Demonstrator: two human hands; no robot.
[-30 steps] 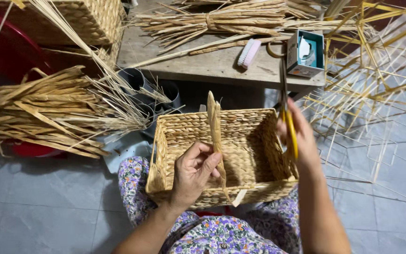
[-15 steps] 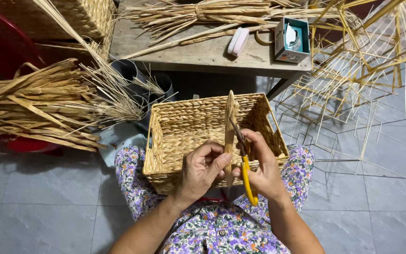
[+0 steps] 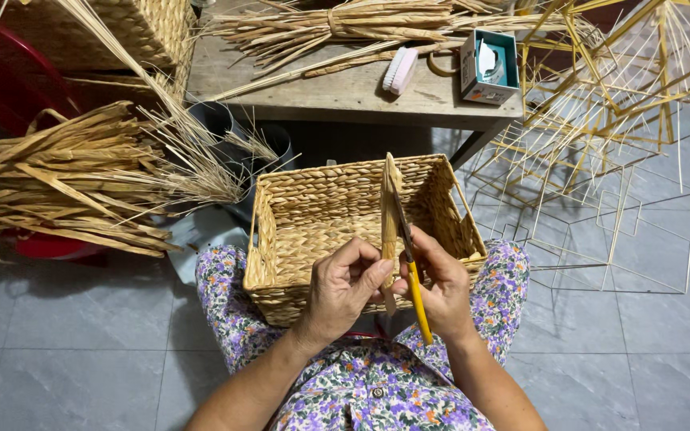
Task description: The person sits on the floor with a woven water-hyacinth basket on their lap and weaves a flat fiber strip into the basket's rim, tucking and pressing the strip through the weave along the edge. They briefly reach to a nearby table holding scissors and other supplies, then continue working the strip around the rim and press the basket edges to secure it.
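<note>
A rectangular woven straw basket [image 3: 313, 215] rests on my lap, its opening facing up and away. My left hand [image 3: 345, 287] pinches a flat upright straw strip [image 3: 390, 207] that rises from the basket's near rim. My right hand [image 3: 441, 287] grips yellow-handled scissors [image 3: 415, 295], with the dark blades pointing up along the strip's right side. Both hands meet at the near rim, almost touching.
A big bundle of dried straw [image 3: 65, 183] lies at my left over a red basin [image 3: 1, 72]. Ahead stands a wooden table [image 3: 345, 92] with more straw, a pink brush [image 3: 399, 70] and a small teal box [image 3: 489, 68]. Bamboo stick frames [image 3: 624, 104] stand at right.
My right hand came down from beside the basket's right wall to the near rim and set the scissors against the strip. The view shifted slightly; the left hand kept its pinch.
</note>
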